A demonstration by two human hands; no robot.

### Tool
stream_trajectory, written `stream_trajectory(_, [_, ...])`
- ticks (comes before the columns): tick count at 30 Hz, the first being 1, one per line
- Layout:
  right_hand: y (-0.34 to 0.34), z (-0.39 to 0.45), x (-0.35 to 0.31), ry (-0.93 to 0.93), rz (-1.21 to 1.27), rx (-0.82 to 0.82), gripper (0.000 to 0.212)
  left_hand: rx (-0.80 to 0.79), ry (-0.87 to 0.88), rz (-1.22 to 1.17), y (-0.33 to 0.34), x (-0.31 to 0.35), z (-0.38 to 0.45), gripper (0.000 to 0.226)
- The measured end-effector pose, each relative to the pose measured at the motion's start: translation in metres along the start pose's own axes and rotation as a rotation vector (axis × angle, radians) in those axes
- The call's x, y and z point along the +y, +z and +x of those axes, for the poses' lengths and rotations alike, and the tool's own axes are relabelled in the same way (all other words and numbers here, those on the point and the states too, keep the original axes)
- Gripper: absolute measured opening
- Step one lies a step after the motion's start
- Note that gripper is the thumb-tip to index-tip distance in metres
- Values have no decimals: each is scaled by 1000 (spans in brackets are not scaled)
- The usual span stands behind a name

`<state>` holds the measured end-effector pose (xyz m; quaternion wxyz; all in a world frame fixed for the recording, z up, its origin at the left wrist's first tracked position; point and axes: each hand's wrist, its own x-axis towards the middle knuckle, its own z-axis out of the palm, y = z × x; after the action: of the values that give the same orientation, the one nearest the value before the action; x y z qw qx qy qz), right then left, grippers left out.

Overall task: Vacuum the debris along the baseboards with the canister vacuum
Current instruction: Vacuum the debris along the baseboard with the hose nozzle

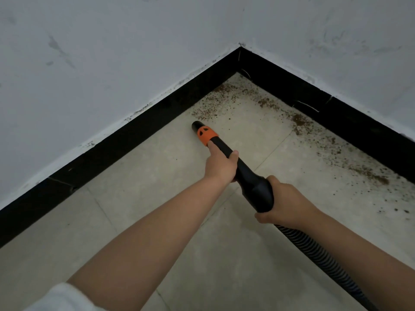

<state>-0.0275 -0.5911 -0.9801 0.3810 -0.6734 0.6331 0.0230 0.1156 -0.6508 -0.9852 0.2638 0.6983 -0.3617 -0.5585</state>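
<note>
No readable text, labels, brands or numbers anywhere. Orange collar on vacuum nozzle carries only dark cut-out shapes, no lettering. Walls, baseboard, floor: unmarked.

We look down into a room corner where two black baseboards meet under white walls. Our left hand grips the black vacuum nozzle just behind its orange collar, the forefinger laid along it. Our right hand holds the thicker handle where the ribbed hose joins. The nozzle tip sits near the left baseboard, just short of brown crumbs scattered over the pale tile floor towards the corner and along the right baseboard.
</note>
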Motion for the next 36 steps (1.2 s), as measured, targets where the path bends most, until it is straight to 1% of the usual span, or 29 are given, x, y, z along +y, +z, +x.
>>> stream_trajectory(4, [5, 8, -5, -40, -5, -20, 53, 35, -29, -11, -10, -4, 2, 75])
stream_trajectory(11, [16, 31, -47, -143, -32, -61, 55, 169, -87, -123, -57, -7, 1, 71])
stream_trajectory(14, [24, 27, -62, -187, -84, -111, 55, 226, -110, -176, -73, -21, -12, 69])
stream_trajectory(21, [66, 5, -108, -318, -135, -269, 54, 400, -137, -211, -124, -70, -54, 68])
stream_trajectory(25, [85, 0, -126, -388, -148, -310, 54, 472, -152, -226, -145, -86, -69, 64])
stream_trajectory(28, [82, -1, -125, -366, -135, -285, 54, 466, -133, -245, -142, -83, -67, 63])
stream_trajectory(30, [72, -1, -116, -331, -123, -239, 55, 444, -111, -223, -131, -74, -61, 64])
stream_trajectory(33, [52, -5, -91, -271, -101, -158, 54, 375, -107, -190, -101, -57, -54, 67])
stream_trajectory(36, [33, -16, -58, -187, -77, -113, 54, 294, -122, -173, -64, -43, -52, 72])
